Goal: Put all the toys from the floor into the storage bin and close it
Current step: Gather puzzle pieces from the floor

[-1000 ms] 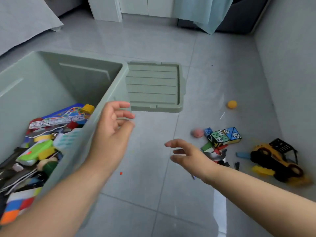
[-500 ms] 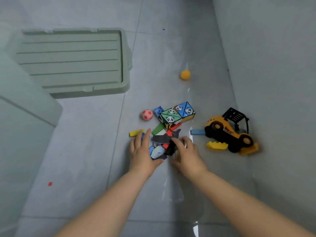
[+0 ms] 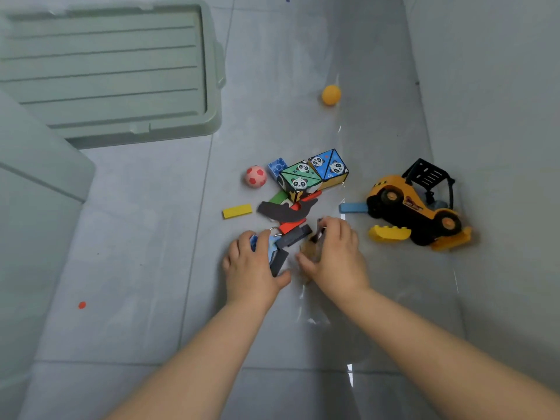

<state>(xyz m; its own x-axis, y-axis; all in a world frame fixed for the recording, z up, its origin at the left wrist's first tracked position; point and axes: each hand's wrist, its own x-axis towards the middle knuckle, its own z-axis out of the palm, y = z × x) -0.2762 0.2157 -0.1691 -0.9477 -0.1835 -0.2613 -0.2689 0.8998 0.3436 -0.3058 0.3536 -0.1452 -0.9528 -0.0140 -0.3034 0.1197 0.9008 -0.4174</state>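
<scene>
Toys lie in a small heap on the grey floor. My left hand (image 3: 253, 265) curls round flat blue and dark pieces (image 3: 280, 253) at the heap's near edge. Beside it, my right hand (image 3: 331, 253) curls over small brown and dark pieces. Beyond the hands lie a dark flat cut-out (image 3: 285, 212), a panda-print folding cube (image 3: 313, 174), a yellow block (image 3: 237, 211) and a pink ball (image 3: 256, 176). A yellow toy forklift (image 3: 416, 204), a yellow brick (image 3: 389, 232), a light blue block (image 3: 353, 207) and an orange ball (image 3: 331, 94) lie further right and back. The storage bin's corner (image 3: 36, 183) is at left.
The bin's green lid (image 3: 115, 71) lies flat on the floor at the back left. A grey wall (image 3: 500, 116) runs along the right, close behind the forklift. A small red speck (image 3: 82, 304) lies on the tiles at left.
Both hands left the bin and reached down to the heap. Since half a second ago they have drawn a little nearer me, fingers curling round the small pieces; the view tilted down and right.
</scene>
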